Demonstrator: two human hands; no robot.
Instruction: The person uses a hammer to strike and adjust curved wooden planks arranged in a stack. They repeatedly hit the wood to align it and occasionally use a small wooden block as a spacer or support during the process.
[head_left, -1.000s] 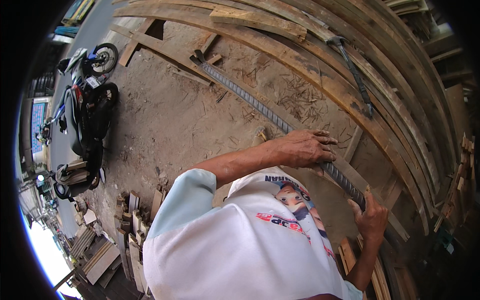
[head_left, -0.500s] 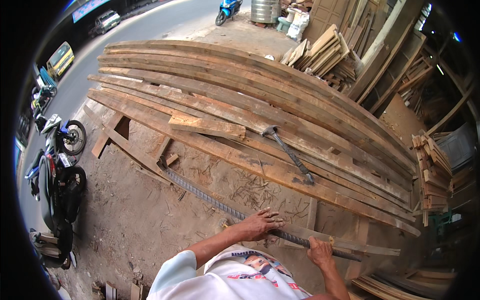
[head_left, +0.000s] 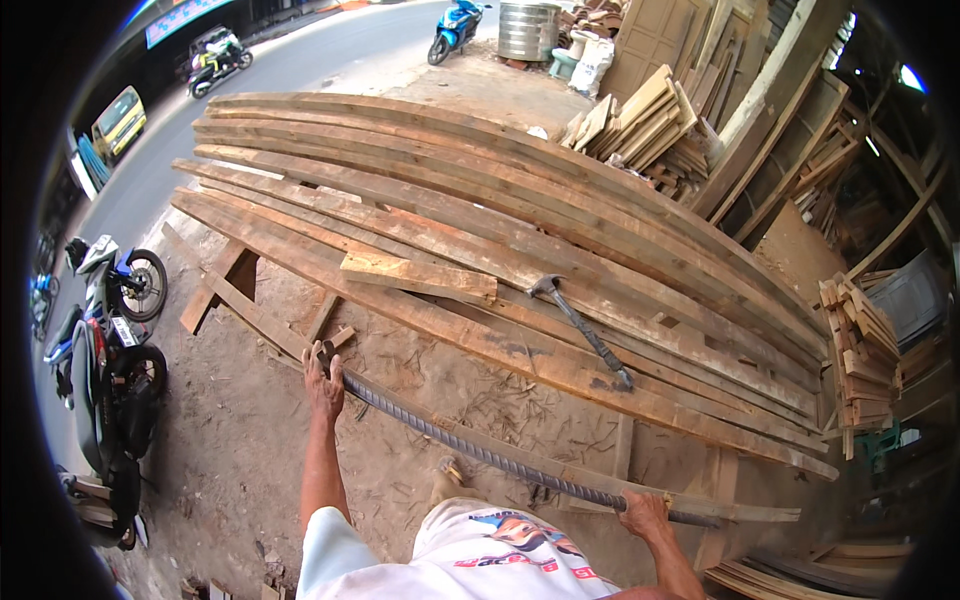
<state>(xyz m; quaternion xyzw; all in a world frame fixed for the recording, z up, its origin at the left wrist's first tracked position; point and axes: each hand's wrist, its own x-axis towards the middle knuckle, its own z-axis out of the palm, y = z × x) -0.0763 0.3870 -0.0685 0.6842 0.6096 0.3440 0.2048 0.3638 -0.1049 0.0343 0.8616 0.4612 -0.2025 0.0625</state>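
A long ribbed steel bar with a bent dark end slants across in front of me, above the dirt. At its far left end is my left hand, fingers around the bent part. My right hand grips the bar close to its other end, which sticks out past the fist. Beyond the bar, long timber beams lie side by side on wooden supports. A claw hammer rests on the nearer beams, beside a short wooden block.
Parked motorcycles stand at the left, by the road. Stacked wood pieces lie at the back right, with another stack at the right. Many nails litter the dirt ground below the beams.
My left hand has moved left along the bar, from near its middle to the bent end. My right hand keeps its grip. A motorcycle rider has appeared on the road.
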